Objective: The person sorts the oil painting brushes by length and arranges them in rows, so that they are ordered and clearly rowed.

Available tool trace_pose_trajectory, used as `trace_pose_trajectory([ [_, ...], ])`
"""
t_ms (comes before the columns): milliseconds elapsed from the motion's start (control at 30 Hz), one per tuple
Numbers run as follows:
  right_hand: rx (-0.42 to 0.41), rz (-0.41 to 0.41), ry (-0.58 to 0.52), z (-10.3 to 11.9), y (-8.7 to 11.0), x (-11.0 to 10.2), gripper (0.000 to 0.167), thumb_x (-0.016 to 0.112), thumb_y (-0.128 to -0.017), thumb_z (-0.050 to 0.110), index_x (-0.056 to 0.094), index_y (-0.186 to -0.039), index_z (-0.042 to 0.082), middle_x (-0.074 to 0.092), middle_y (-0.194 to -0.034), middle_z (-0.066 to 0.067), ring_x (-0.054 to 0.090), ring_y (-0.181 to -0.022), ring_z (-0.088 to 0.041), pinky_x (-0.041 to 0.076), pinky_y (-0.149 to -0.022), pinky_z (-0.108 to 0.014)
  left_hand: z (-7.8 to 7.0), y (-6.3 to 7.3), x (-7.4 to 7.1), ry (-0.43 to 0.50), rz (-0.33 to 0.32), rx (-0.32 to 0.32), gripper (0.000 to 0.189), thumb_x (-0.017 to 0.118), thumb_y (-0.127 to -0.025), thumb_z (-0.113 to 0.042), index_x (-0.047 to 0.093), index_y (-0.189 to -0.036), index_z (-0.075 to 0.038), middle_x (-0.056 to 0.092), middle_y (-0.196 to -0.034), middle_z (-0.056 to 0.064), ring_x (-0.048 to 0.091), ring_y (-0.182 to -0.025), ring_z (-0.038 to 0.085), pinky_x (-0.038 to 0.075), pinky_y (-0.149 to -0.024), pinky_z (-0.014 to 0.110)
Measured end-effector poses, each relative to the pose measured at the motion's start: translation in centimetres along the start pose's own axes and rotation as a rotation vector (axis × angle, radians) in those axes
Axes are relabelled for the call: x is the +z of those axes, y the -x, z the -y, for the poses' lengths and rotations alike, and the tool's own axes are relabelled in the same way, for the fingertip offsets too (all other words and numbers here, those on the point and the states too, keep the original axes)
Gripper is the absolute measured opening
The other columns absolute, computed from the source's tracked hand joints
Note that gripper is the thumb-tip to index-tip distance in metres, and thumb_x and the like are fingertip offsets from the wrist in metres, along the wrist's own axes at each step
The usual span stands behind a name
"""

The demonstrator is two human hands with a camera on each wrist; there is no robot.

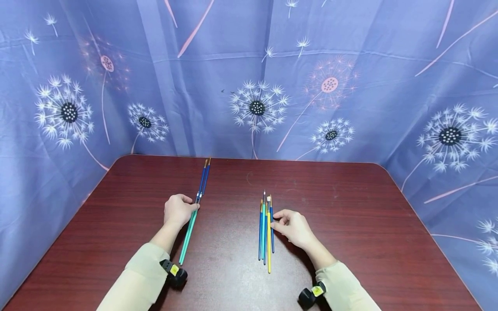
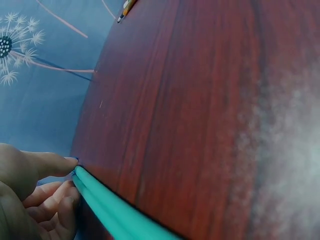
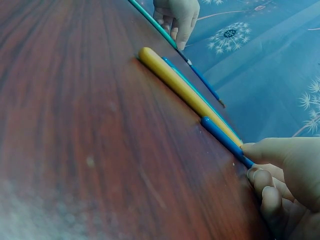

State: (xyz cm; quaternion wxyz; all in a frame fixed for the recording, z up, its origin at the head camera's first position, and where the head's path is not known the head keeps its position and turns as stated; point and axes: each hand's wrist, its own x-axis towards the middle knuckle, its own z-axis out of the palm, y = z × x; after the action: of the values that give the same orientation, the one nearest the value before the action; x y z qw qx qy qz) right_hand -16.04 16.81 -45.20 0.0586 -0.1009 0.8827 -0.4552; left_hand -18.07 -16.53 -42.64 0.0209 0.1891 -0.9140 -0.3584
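Left of the table's middle, my left hand (image 1: 179,210) pinches two green-handled paintbrushes (image 1: 188,236) near their ferrules, thumb and forefinger at the upper end. Their handles run side by side toward me in the left wrist view. Just beyond them lie two blue paintbrushes (image 1: 205,177), bristles pointing to the far edge. My right hand (image 1: 296,228) is at a loose bunch of several brushes. Its thumb and fingers pinch a blue paintbrush (image 3: 227,141) on the bunch's right side. The thumb tip lies against a yellow paintbrush (image 1: 269,246) beside it. More blue and green paintbrushes (image 1: 260,233) lie left of the yellow one.
A dark red wooden table (image 1: 350,207) carries all the brushes. Behind and beside it hangs a blue curtain (image 1: 218,86) printed with dandelions, meeting the table's far edge. A black wrist camera (image 1: 177,276) is on each sleeve.
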Motion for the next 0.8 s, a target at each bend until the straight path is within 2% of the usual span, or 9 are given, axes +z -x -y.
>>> trace_pose_trajectory([
  [300, -0.002, -0.004, 0.008, -0.07, -0.07, 0.09, 0.025, 0.071, -0.083, 0.017, 0.066, -0.103, 0.003, 0.058, -0.065, 0.001, 0.047, -0.043, -0.010, 0.046, -0.038, -0.026, -0.11, -0.38, 0.22, 0.010, -0.001, -0.011, 0.026, 0.074, -0.078, -0.025, 0.069, -0.094, -0.005, 0.073, -0.091, 0.012, 0.064, -0.089, 0.030, 0.050, -0.074, 0.040],
  [500, -0.007, 0.001, 0.007, -0.04, -0.02, 0.21, 0.025, 0.071, -0.083, 0.017, 0.065, -0.103, 0.003, 0.059, -0.065, 0.001, 0.048, -0.043, -0.010, 0.046, -0.038, -0.027, -0.13, -0.72, 0.35, 0.008, -0.012, -0.015, 0.027, 0.073, -0.079, -0.026, 0.069, -0.096, -0.005, 0.070, -0.098, 0.015, 0.062, -0.090, 0.031, 0.050, -0.073, 0.040],
  [800, -0.001, -0.011, 0.012, -0.04, 0.00, 0.06, 0.025, 0.072, -0.082, 0.017, 0.066, -0.103, 0.003, 0.059, -0.065, 0.000, 0.048, -0.043, -0.010, 0.046, -0.038, -0.027, -0.20, -0.20, 0.29, -0.015, 0.016, -0.010, 0.030, 0.076, -0.076, -0.025, 0.068, -0.096, -0.005, 0.069, -0.095, 0.014, 0.061, -0.093, 0.032, 0.049, -0.076, 0.042],
])
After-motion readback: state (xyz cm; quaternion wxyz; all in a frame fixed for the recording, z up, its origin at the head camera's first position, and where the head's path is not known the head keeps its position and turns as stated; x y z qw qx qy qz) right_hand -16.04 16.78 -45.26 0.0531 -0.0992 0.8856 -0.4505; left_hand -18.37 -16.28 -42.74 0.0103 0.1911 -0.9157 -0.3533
